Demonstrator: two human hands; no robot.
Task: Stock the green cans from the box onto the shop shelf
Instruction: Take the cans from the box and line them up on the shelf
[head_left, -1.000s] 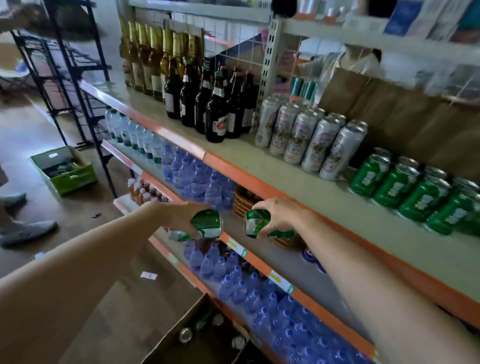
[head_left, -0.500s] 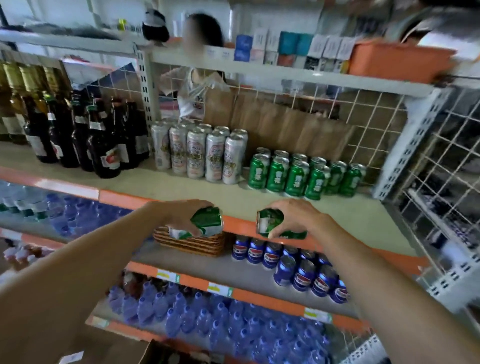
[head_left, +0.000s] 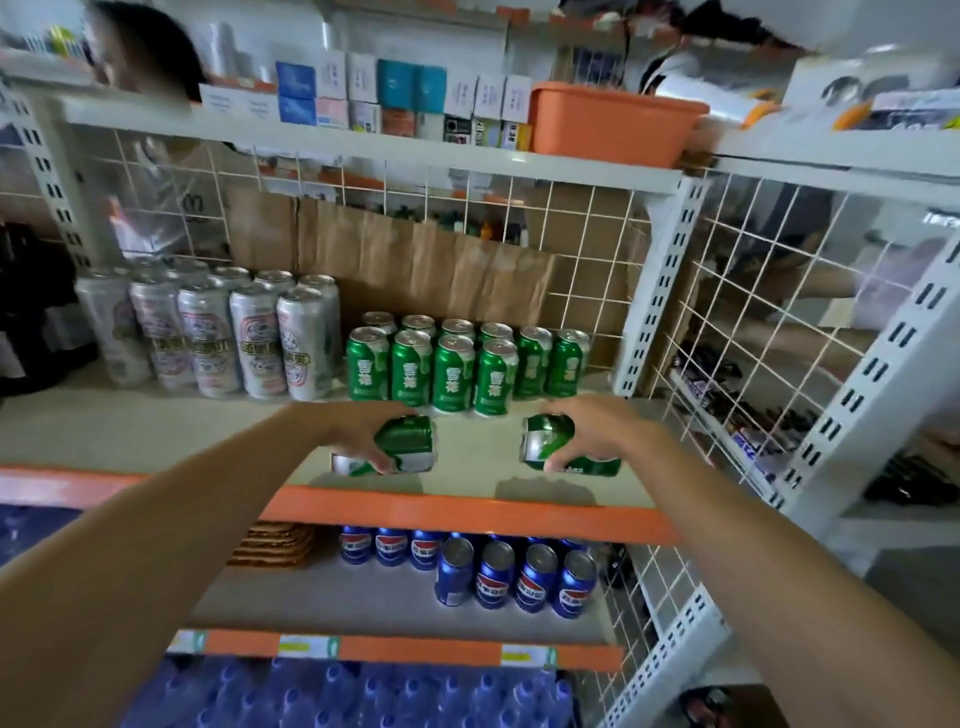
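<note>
Green cans (head_left: 410, 439) in left hand (head_left: 356, 434) and right hand (head_left: 595, 431) over shelf (head_left: 156, 431)

**Shop shelf (head_left: 156, 431), drinks lined up along its back edge**

The pale board has an orange front edge and a wire grid (head_left: 571, 234) at the back. Green cans (head_left: 454, 374) stand upright in two close rows at the back, toward the right end, with two more just beside them on the right. Tall silver cans (head_left: 254, 338) stand in rows just to their left. Dark bottles (head_left: 31, 312), blurred, sit at the far left end. On the board below, blue cans (head_left: 514, 577) stand toward the right end, and a woven basket (head_left: 275, 543) sits to their left. The top board carries small boxes (head_left: 395, 88) and an orange tub (head_left: 608, 122).
</note>
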